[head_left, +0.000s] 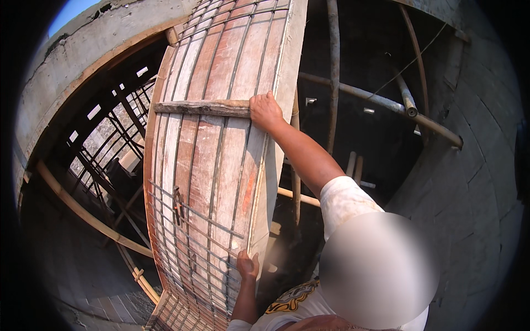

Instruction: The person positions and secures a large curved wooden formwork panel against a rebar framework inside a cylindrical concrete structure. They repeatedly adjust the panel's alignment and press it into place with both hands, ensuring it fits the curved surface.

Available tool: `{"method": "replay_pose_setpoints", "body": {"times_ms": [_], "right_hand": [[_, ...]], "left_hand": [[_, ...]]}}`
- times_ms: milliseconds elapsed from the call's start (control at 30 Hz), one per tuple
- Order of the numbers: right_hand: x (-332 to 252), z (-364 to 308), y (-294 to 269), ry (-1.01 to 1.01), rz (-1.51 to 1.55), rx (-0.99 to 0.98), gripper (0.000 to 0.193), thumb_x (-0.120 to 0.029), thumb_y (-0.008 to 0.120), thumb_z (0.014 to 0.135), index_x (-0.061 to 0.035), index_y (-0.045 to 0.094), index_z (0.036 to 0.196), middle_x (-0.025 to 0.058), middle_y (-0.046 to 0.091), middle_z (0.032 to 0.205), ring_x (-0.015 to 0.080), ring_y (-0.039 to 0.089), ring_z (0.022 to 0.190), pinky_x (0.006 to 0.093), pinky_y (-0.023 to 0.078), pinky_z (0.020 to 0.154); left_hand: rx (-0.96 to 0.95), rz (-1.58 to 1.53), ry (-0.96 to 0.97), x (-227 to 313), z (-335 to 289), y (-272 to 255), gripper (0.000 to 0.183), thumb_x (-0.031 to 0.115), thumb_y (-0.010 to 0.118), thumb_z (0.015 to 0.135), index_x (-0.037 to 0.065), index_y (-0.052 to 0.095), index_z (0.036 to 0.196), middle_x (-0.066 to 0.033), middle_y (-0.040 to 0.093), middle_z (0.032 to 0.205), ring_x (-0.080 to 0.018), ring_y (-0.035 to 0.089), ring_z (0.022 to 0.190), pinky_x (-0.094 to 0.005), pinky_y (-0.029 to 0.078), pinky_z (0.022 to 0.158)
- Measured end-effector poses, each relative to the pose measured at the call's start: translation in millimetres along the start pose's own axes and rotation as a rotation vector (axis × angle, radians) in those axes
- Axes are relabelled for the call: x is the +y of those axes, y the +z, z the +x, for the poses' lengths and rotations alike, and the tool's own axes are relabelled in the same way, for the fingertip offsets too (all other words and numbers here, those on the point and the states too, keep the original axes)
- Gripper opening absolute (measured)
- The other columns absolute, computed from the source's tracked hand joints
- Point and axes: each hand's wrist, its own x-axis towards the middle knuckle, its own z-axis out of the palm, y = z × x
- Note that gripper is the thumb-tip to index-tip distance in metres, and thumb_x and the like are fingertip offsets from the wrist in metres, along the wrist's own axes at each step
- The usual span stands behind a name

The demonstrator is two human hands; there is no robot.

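Note:
Neither my left hand nor my right hand shows. Opposite me, a person in a white shirt (348, 198) leans over a curved plank form (190, 132). Long steel bars run along its boards. The person's upper hand (266, 112) closes on the right end of a rough timber piece (204, 107), which lies crosswise over the bars. Their lower hand (248, 265) rests at the form's right edge, near the ends of short cross bars (212, 220). A pincer-like tool (177, 205) with orange on it sits among these bars; its exact kind is unclear.
A concrete beam (110, 49) curves along the upper left. Bamboo poles (91, 209) pass below the form's left side, above a dark drop. More poles (370, 99) cross the opening at right, beside a grey wall (475, 204). A denser bar grid (187, 309) covers the lower end.

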Motion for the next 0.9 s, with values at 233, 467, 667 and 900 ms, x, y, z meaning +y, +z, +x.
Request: {"method": "replay_pose_setpoints", "body": {"times_ms": [233,467,667,900], "right_hand": [[2,1,3,-0.013,-0.001,0.039,0.025,-0.019,0.047,0.091,-0.0038,0.063,0.102,0.0114,0.066,0.095,0.0254,0.063,0.096,0.046,0.035,0.099],[-2,3,-7,-0.041,0.013,-0.037,0.025,-0.017,0.047,0.09,-0.0025,0.063,0.103,0.0122,0.067,0.096,0.0255,0.064,0.097,0.0476,0.035,0.1],[1,2,-14,-0.049,0.062,-0.066,0.023,-0.016,0.05,0.087,-0.003,0.063,0.102,0.0129,0.068,0.096,0.0255,0.065,0.095,0.0452,0.036,0.098],[0,4,-10,-0.041,0.098,-0.039,0.022,-0.015,0.054,0.083,-0.0032,0.062,0.1,0.0132,0.067,0.094,0.0261,0.065,0.094,0.0415,0.038,0.093]], "left_hand": [[-0.007,-0.028,0.018,-4,2,2,0.034,0.021,0.079,0.075,0.0,0.057,0.089,-0.021,0.059,0.091,-0.0423,0.058,0.091,-0.0485,0.048,0.078],[0.013,-0.083,0.019,-14,-3,4,0.037,0.02,0.081,0.072,-0.001,0.058,0.093,-0.0215,0.059,0.093,-0.043,0.058,0.091,-0.0485,0.048,0.078],[0.149,-0.084,0.09,-13,-11,12,0.048,0.014,0.08,0.073,-0.002,0.052,0.108,-0.0218,0.058,0.097,-0.0434,0.057,0.093,-0.0488,0.048,0.081],[0.199,-0.167,0.059,-12,-16,16,0.046,0.012,0.078,0.075,-0.003,0.054,0.111,-0.0235,0.058,0.105,-0.0441,0.057,0.097,-0.0484,0.048,0.084]]}}
